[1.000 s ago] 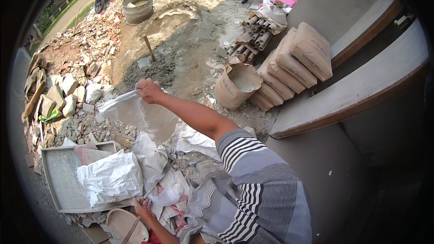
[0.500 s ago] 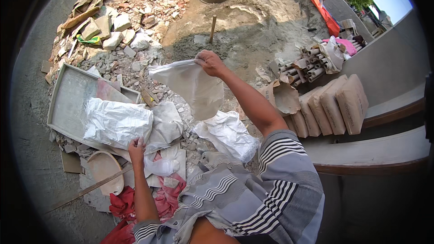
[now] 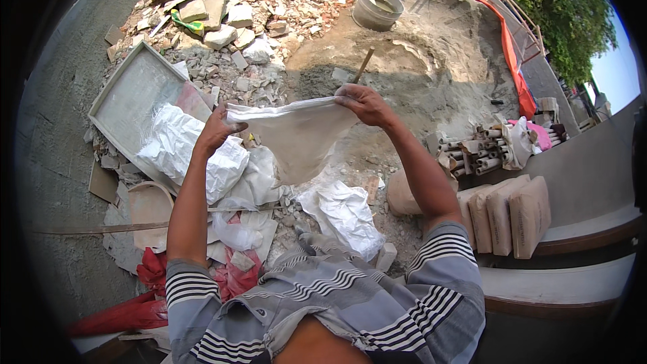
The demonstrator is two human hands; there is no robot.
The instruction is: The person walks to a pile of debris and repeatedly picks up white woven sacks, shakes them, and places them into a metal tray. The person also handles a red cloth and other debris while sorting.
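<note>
A thin, whitish woven sack point(image 3: 296, 138) hangs stretched between my two hands, its folded upper edge running nearly level. My left hand point(image 3: 217, 129) pinches the left corner of that edge, thumb on the near side. At the other end, my right hand point(image 3: 366, 102) is closed around the right corner. Below the sack, a crumpled white sack point(image 3: 340, 212) lies on the rubble by my shirt front. Another white sack point(image 3: 195, 155) rests over the grey tray point(image 3: 138, 77), close to my left forearm.
Paper cement bags point(image 3: 529, 216) stand in a row at right, beside bundled pipes point(image 3: 482, 152). A metal bucket point(image 3: 377, 8) sits at the far side, with broken rubble point(image 3: 290, 0) to its left. A stick point(image 3: 364, 65) rises from the grey sand pile. Red cloth point(image 3: 151, 269) lies near left.
My left hand has left the white sack by the tray and moved up to take the hanging sack's left corner. My right hand has kept hold, and the view has shifted.
</note>
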